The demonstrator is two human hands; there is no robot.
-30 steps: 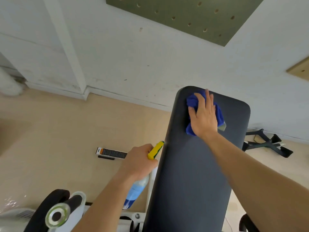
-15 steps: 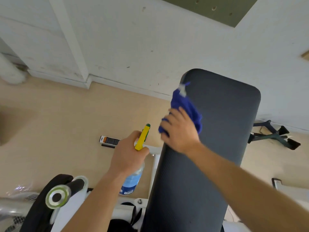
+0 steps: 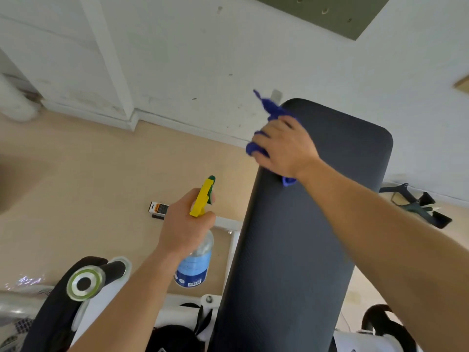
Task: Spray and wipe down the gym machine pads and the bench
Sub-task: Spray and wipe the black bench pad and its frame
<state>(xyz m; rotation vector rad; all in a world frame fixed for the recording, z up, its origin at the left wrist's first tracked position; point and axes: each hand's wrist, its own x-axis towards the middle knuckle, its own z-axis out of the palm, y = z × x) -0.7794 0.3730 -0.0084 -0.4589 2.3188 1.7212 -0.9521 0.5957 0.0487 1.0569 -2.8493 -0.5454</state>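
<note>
One clear plastic spray bottle (image 3: pixel 194 265) with a blue label and yellow-green trigger is hanging at centre frame, the left hand (image 3: pixel 182 224) curling its fingers round the neck. Its fill level is not showing clearly. The right hand (image 3: pixel 284 146) is gripping a bunched blue cloth (image 3: pixel 272 111) against the upper left edge of the long dark padded bench (image 3: pixel 291 250). A small black-and-orange box (image 3: pixel 158 208) is lying on the beige floor (image 3: pixel 88 174) just left of the bottle, and a black roller pad (image 3: pixel 85 283) with a green-ringed end cap is sitting lower left.
</note>
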